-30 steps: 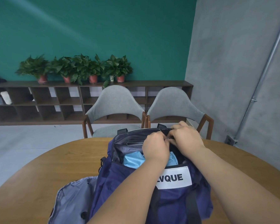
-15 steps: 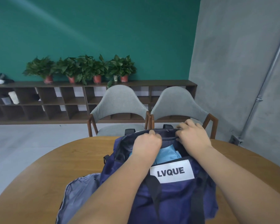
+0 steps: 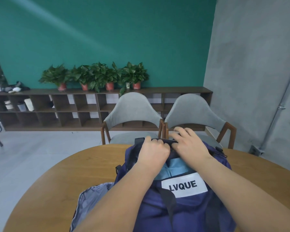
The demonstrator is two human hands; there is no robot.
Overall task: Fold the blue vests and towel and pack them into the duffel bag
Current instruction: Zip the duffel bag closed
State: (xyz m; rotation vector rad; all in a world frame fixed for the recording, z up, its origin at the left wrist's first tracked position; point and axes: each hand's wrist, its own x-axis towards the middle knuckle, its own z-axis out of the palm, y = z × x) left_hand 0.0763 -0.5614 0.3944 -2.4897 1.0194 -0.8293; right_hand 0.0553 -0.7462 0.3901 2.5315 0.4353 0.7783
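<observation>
A navy duffel bag (image 3: 187,213) with a white "LVQUE" label stands on the round wooden table (image 3: 70,178), its top open. Light blue folded fabric (image 3: 177,168) shows inside the opening, partly hidden by my hands. My left hand (image 3: 153,152) grips the far rim of the bag with curled fingers. My right hand (image 3: 189,145) lies over the same rim just to the right, fingers bent onto the dark edge by the zipper. A grey-lined flap (image 3: 89,203) of the bag hangs open at the lower left.
Two grey chairs (image 3: 132,111) with wooden arms stand at the table's far side. Behind them a low dark shelf unit (image 3: 57,108) carries several potted plants (image 3: 97,76). A grey concrete wall (image 3: 251,64) with a metal pipe rises on the right.
Both hands slid along the bag's far rim, the left one a little to the left, and now sit side by side on it. More of the blue fabric shows below them.
</observation>
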